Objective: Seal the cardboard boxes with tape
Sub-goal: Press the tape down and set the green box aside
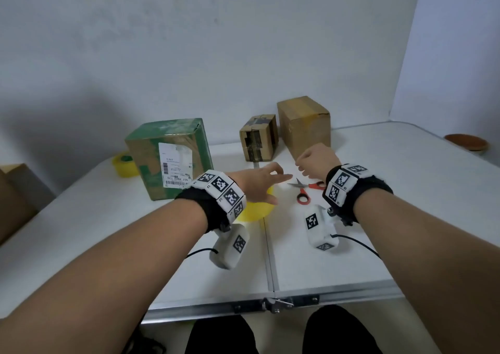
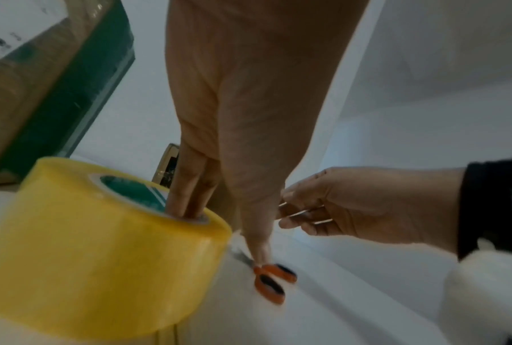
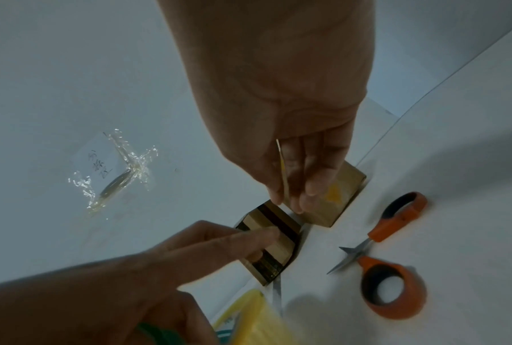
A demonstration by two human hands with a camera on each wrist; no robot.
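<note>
A yellow tape roll (image 1: pixel 257 213) (image 2: pixel 101 245) lies flat on the white table (image 1: pixel 351 259), mostly hidden under my left hand (image 1: pixel 272 188). Two fingers (image 2: pixel 189 186) of that hand reach down into its core, and the thumb sits at its outer side. My right hand (image 1: pixel 300 168), just to the right and above the table, pinches a thin yellowish tape strip (image 3: pixel 282 168) between thumb and fingers. Three boxes stand behind: a green-printed box (image 1: pixel 167 159) with a white label on the left, a small box (image 1: pixel 258 138) with dark tape, and a plain brown box (image 1: pixel 303 123).
Orange-handled scissors (image 1: pixel 304 188) (image 3: pixel 390 245) lie open on the table under my right hand. A second yellow roll (image 1: pixel 124 164) sits behind the green box. A brown bowl (image 1: pixel 466 142) stands at the far right edge. More cardboard (image 1: pixel 13 199) stands off the left side.
</note>
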